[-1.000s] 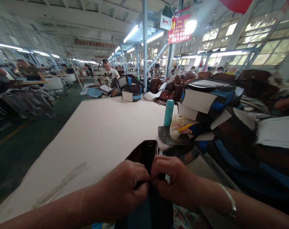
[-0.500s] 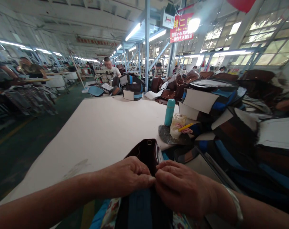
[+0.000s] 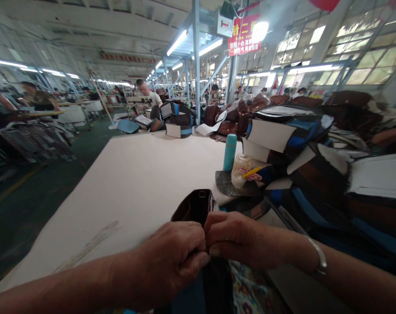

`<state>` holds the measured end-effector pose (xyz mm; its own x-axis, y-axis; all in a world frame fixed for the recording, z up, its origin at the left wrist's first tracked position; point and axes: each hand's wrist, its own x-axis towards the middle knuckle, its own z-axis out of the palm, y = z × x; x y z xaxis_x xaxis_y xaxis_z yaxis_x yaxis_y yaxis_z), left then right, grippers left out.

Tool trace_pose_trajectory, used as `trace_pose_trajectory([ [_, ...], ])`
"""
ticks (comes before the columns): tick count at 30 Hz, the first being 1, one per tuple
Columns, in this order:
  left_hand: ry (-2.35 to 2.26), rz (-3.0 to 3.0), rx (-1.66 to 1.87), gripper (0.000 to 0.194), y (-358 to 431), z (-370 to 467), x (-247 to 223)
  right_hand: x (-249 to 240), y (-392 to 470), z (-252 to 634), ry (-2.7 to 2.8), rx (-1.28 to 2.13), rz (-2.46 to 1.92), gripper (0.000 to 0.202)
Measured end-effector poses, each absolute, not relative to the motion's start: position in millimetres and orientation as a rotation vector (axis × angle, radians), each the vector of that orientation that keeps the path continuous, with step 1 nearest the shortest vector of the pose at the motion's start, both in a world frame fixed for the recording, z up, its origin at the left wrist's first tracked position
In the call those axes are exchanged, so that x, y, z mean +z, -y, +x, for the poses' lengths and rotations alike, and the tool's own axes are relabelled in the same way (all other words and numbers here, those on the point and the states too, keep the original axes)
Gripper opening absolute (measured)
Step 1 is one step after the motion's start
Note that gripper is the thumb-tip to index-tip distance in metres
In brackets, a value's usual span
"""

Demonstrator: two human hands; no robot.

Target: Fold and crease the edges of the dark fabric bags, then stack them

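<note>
A dark bag (image 3: 219,285) with a blue panel stands at the near edge of the table, its brown lining showing at the open mouth and a small metal ring at the far end. My left hand (image 3: 176,257) is closed, thumb and fingers pinching the bag's edge. Right beside it, my right hand (image 3: 238,240) pinches the same edge from the other side, the fingertips of both almost touching. What lies between the fingertips is hidden. A pale bangle (image 3: 318,257) sits on my right wrist.
Pale board covers the table (image 3: 145,174). A teal bottle (image 3: 229,152) stands by a cloudy jar (image 3: 242,170) with a yellow-handled tool (image 3: 252,172), on a dark pad (image 3: 228,185). Bag pieces (image 3: 328,192) pile up at right; brown bags (image 3: 233,126) lie behind. A person (image 3: 147,96) works beyond.
My left hand has turned and come slightly lower and nearer. The right hand has shifted a little left and up, with the bag's edge still between them. The view has swung slightly.
</note>
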<state>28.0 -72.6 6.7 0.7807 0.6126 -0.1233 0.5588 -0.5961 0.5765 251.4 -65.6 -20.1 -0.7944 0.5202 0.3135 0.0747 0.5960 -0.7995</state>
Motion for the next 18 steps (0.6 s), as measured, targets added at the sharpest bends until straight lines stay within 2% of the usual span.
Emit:
trace_pose_trajectory([
  [4, -0.872, 2.293, 0.074, 0.022, 67, 28, 8, -28, 65, 247, 2.219, 1.108, -0.469, 0.027],
  [11, -0.742, 2.02, 0.037, 0.048, 44, 18, 32, -24, 66, 256, 2.04, 1.523, -0.605, 0.032],
  [14, -0.74, 2.039, 0.049, 0.046, 38, 13, 30, -15, 69, 253, 2.103, 1.464, -0.665, 0.032],
  [18, -0.699, 2.165, 0.05, 0.036, 45, 12, 28, -13, 74, 245, 2.281, 1.189, -0.64, 0.033],
])
